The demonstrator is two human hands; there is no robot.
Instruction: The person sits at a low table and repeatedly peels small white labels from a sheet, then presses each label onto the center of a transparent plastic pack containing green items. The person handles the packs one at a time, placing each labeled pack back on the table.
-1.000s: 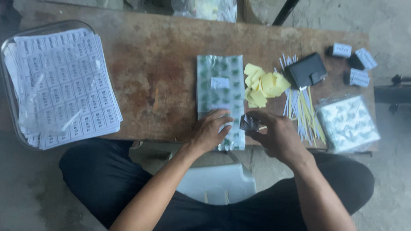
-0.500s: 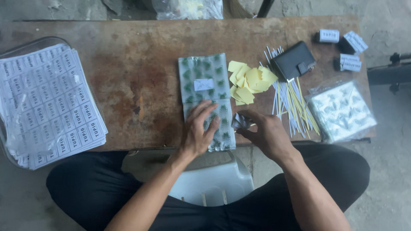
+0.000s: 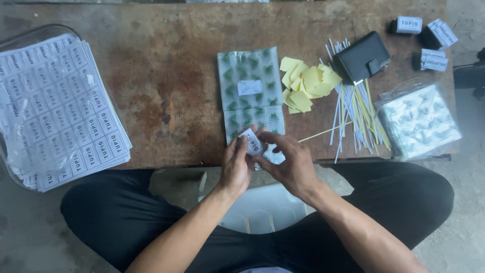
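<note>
The worktop [image 3: 166,76] is brown, blotched with rusty orange and darker stains. On it lie clear packets [image 3: 251,96] patterned with rows of small green shapes, each packet carrying a white label. The small label [image 3: 252,142] between the hands is white with dark print. Beside the packets sits a heap of pale yellow paper squares [image 3: 305,87], then a scatter of thin white and yellow sticks [image 3: 353,111]. The wallet [image 3: 362,57] is black. A clear bag [image 3: 419,121] shows white contents speckled green. The sheets of labels [image 3: 60,111] are white with black lettering in a grid. The trousers [image 3: 111,212] are black.
</note>
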